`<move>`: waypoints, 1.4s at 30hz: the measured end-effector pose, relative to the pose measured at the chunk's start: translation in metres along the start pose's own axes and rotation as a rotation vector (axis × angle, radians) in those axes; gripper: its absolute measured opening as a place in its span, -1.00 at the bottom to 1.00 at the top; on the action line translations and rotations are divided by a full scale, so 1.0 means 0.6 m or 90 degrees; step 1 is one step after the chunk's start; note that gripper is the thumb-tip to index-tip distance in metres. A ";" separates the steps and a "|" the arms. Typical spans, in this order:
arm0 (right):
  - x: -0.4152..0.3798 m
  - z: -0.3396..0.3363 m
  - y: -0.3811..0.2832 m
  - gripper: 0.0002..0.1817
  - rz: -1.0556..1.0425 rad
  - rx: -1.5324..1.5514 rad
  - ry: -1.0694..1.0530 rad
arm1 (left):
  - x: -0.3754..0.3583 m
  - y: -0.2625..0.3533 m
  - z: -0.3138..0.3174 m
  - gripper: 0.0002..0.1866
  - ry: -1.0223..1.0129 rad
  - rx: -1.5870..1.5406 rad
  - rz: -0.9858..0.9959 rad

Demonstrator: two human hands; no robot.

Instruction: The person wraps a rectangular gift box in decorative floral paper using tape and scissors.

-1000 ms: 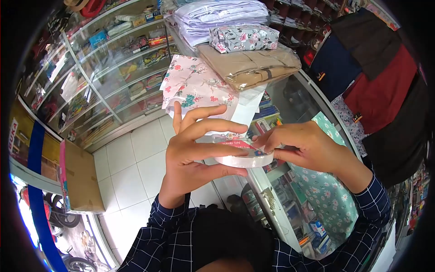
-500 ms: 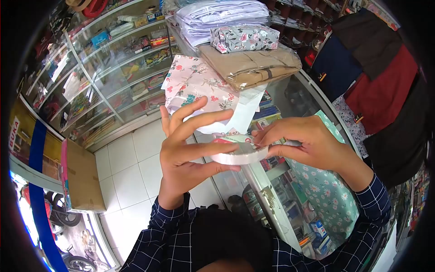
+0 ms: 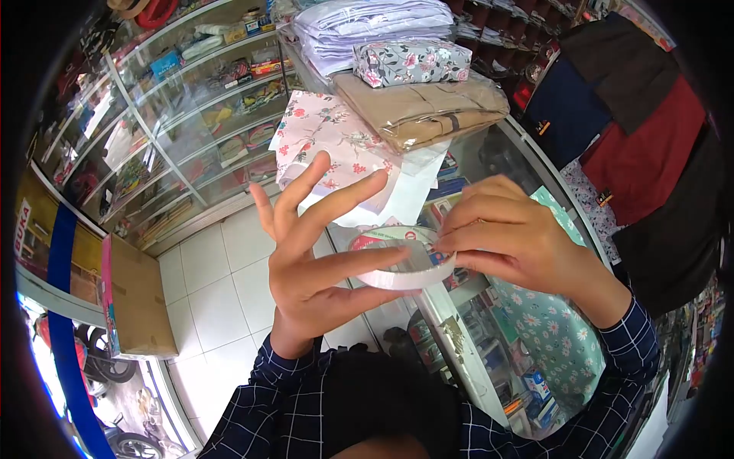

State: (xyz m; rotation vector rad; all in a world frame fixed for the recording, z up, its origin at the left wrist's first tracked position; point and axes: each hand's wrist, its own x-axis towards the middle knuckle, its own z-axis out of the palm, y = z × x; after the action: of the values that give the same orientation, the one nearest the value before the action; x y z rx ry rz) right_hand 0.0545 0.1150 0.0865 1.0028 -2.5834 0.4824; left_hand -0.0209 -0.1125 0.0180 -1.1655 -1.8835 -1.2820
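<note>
A roll of tape, a pale ring with a red and green printed inner core, is held up in front of me above the edge of the glass counter. My left hand grips its left side, index finger reaching into the ring and thumb beneath, while the other fingers spread upward. At the ring's right edge, my right hand pinches with thumb and fingertips against the tape. Whether a loose tape end lies between those fingertips is too small to tell. Behind the roll lies floral wrapping paper on the counter.
On the glass counter sit a gift-wrapped box, a bagged brown garment and bagged white clothes. Green daisy-patterned paper lies at the right. A glass display cabinet and a cardboard box stand left.
The tape roll has come slightly lower and tilted, so more of its inner core shows. My left hand's free fingers have spread left, and my right hand's fingers have curled more at the roll's edge.
</note>
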 end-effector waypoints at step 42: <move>-0.005 0.002 -0.006 -0.80 0.082 0.159 -0.051 | -0.023 -0.014 0.031 -0.71 0.008 -0.026 0.017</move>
State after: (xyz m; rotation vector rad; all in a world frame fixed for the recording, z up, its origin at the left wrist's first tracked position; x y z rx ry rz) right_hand 0.0588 0.1136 0.0851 0.9526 -2.7191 0.8308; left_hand -0.0218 -0.1014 -0.0040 -1.1968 -1.8350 -1.3157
